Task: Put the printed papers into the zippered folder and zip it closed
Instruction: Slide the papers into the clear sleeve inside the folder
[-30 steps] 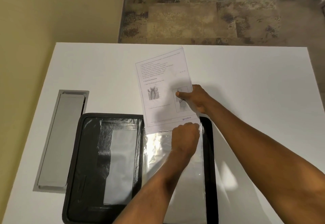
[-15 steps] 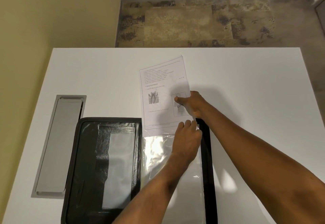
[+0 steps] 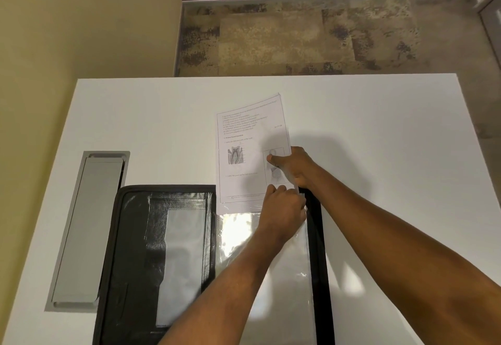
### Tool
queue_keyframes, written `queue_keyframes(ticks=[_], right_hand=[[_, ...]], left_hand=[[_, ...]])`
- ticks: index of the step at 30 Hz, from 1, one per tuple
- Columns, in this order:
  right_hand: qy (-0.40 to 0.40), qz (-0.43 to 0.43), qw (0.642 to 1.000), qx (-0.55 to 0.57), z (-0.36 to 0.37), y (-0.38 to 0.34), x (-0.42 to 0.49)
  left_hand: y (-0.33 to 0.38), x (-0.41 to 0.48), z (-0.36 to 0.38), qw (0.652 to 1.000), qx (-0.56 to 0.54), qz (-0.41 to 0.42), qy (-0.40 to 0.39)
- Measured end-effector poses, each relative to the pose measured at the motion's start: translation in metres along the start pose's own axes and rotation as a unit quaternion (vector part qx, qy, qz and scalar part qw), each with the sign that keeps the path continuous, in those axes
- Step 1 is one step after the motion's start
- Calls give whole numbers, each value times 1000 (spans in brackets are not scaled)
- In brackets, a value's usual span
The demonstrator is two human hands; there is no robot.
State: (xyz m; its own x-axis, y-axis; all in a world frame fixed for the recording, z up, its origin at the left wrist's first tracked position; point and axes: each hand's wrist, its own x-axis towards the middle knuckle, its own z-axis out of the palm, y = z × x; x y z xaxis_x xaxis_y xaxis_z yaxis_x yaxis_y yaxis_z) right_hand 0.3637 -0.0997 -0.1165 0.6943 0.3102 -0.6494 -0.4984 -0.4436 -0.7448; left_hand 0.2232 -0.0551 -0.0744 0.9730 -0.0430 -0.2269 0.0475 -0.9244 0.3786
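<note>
Nearest the camera, the zippered folder (image 3: 130,263) lies open flat on the white worktop (image 3: 393,155), its black left panel showing a pocket and its right half covered by a clear plastic sleeve (image 3: 282,268) that catches the light. At the sleeve's far edge the left hand (image 3: 282,217) rests with its fingers (image 3: 272,191) bunched on the mouth of the plastic, apparently pinching or lifting the top layer; the exact grip is hidden under the knuckles. Just beyond, the right hand (image 3: 294,167) holds the printed papers (image 3: 249,152) by their right edge, thumb pressed on the face and the other fingers behind, so it is closed on the sheets. The papers stand mostly past the folder's far edge, their lower margin just entering or overlapping the sleeve opening, slightly tilted to the left.

This looks like the early part of the insertion: nothing is seated yet and the zip is untouched. To do it well, I would keep the sleeve mouth held open and flat, square the papers to the sleeve's sides before pushing, and feed them toward the body in one smooth slide, since thin sheets buckle and a skewed corner may catch on the plastic. A grey recessed cable hatch (image 3: 86,231) sits left of the folder, clear of the work.
</note>
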Motion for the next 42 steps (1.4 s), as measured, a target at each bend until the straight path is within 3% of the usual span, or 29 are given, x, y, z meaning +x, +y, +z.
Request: queue_keyframes(ticks=[7,20,27,33,42], right_hand=[[1,18,1000,14,-1,3,-4],[-10,66,997,-24,-11,1,-6],[-63,48,996,-37,-15,-7,-14],[-39,-7,997,-60,-36,-17,-17],[-97,41,994,-29,-47,-5,-22]], left_hand=[[2,5,-2,998,-23,-55,-32],[0,7,5,993,81,88,10],[-7,3,5,993,59,84,61],[-18,7,1,991,28,108,69],[-30,11,4,987,-13,135,85]])
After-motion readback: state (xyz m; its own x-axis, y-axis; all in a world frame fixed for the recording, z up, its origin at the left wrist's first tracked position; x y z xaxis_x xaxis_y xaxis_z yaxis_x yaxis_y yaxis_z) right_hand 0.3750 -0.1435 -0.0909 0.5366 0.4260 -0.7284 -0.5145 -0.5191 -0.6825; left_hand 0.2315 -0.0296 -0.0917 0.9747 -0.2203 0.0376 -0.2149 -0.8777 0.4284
